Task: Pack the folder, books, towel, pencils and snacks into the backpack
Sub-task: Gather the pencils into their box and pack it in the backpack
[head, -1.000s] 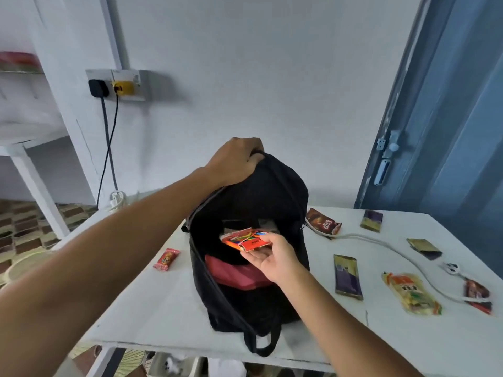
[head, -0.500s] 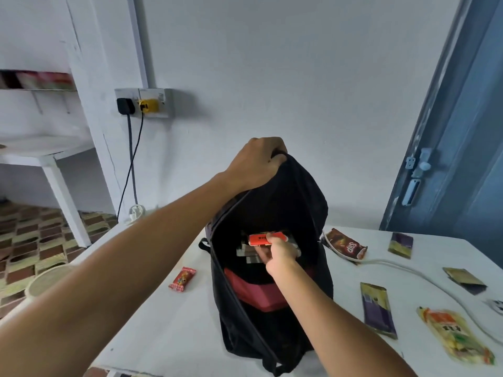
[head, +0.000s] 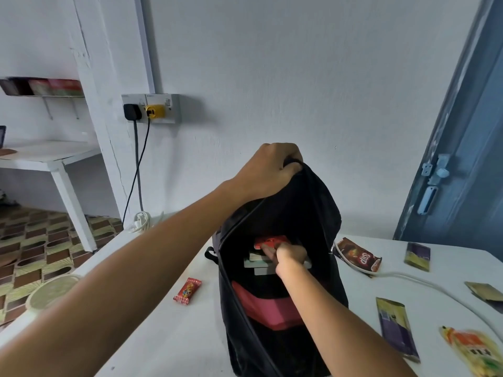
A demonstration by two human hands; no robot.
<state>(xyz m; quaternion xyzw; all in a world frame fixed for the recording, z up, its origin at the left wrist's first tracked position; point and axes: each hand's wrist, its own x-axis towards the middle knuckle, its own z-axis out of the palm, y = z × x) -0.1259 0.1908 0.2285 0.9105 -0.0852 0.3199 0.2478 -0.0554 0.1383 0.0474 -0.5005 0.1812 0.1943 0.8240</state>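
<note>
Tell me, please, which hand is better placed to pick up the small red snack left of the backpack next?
The right hand, probably. It is inside the backpack gripping an orange pack, soon free; the left hand holds the backpack's top upright, though the red snack lies on its side.

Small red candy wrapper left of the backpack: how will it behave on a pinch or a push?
The red candy wrapper looks small and flat with crimped ends, so it is probably very light and crinkly rather than stiff. Lying alone on the smooth white table, it would likely slide instead of rolling if pushed. Its glossy film may slip in a pinch; gripping a crimped end seems safer.
</note>
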